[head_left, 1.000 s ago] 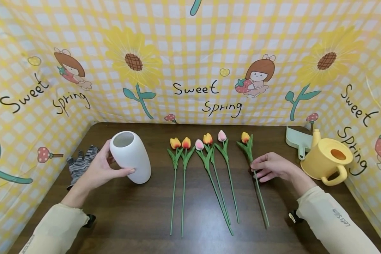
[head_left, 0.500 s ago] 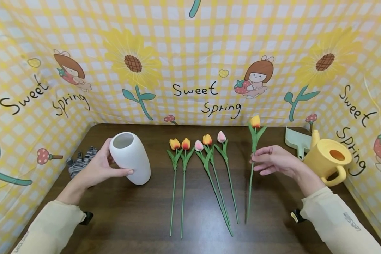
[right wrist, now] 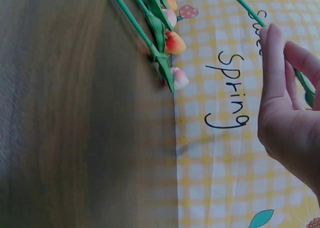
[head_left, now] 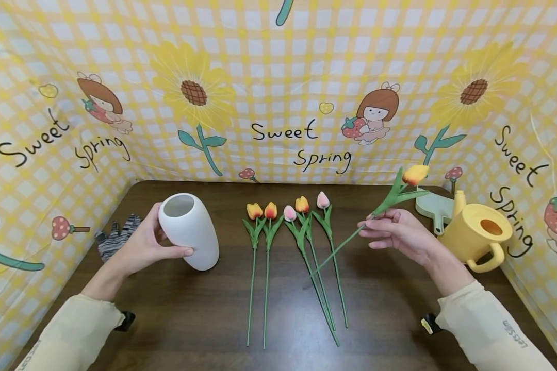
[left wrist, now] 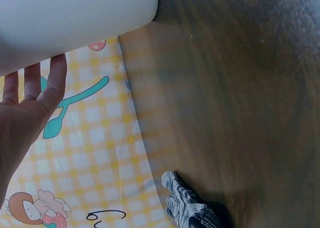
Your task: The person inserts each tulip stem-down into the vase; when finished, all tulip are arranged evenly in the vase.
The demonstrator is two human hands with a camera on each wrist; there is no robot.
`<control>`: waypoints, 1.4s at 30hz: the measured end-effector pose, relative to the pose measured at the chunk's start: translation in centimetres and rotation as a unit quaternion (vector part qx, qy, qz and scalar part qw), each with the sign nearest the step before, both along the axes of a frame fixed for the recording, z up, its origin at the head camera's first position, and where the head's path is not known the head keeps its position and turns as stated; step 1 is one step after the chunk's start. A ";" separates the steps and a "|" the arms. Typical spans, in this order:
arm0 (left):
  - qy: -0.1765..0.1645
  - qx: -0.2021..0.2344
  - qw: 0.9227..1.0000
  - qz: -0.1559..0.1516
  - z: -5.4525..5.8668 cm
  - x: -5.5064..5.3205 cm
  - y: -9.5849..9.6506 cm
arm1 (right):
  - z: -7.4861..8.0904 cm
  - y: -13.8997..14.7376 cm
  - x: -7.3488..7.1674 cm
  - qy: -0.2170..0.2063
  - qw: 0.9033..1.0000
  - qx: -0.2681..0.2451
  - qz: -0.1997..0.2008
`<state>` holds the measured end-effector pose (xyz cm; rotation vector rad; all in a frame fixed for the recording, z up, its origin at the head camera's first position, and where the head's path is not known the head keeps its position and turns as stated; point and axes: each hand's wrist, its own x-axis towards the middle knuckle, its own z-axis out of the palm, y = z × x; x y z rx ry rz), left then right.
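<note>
My left hand (head_left: 141, 242) grips a white vase (head_left: 192, 234) from its left side, thumb across the front, the other fingers behind it. The vase stands on the dark wooden table, its opening facing up. In the left wrist view, fingertips touch the white vase (left wrist: 75, 22). My right hand (head_left: 399, 232) pinches the green stem of an orange-yellow tulip (head_left: 390, 198) just below its leaves. This tulip is tilted, bloom to the upper right, stem end to the lower left over the lying flowers. In the right wrist view the stem (right wrist: 245, 5) passes between thumb and fingers.
Several tulips lie in a row mid-table, among them a pink tulip (head_left: 325, 211) and an orange tulip (head_left: 270, 219). A yellow watering can (head_left: 473, 232) and a pale green dustpan (head_left: 433, 208) stand at the right. Behind my left hand lies a grey knitted glove (head_left: 116, 237).
My right hand has lifted the tulip off the table and turned it, so its bloom now leans right and its stem end points left. The left hand stays on the vase.
</note>
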<state>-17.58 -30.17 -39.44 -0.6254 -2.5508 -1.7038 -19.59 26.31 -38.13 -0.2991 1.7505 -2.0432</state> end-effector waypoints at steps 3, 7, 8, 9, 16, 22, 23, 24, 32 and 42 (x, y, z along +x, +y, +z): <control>0.001 0.003 1.000 -0.003 0.0 0.0 0.0 | -0.1 -0.5 0.3 0.026 0.999 -0.035 -0.002; 0.005 0.004 1.000 -0.002 0.1 -0.1 -0.1 | 0.0 -1.6 0.7 0.053 0.995 -0.090 -0.010; 0.005 0.004 1.000 -0.002 0.1 -0.1 -0.1 | 0.1 -1.8 0.8 0.055 0.993 -0.104 -0.012; 0.006 0.003 1.000 -0.001 0.1 -0.1 -0.1 | 0.1 -2.2 0.9 0.055 0.992 -0.116 -0.015; 0.004 -0.001 1.000 0.003 0.0 -0.1 0.0 | 0.6 -4.1 1.0 0.053 0.988 -0.143 -0.023; 0.003 0.000 1.000 0.001 0.0 0.0 0.2 | 0.9 -5.1 0.9 0.055 0.988 -0.146 -0.020; 0.003 -0.001 1.000 0.002 0.0 0.0 0.2 | 0.9 -5.2 0.9 0.056 0.988 -0.146 -0.018; 0.003 -0.001 1.000 0.002 0.0 0.0 0.2 | 1.0 -5.4 0.9 0.058 0.988 -0.145 -0.018; 0.003 -0.002 1.000 0.002 -0.1 -0.1 0.2 | 2.1 -6.6 0.4 0.080 0.984 -0.161 -0.018; 0.007 0.004 1.000 -0.006 -0.2 -0.2 0.0 | 3.6 -8.4 0.0 0.110 0.972 -0.209 0.001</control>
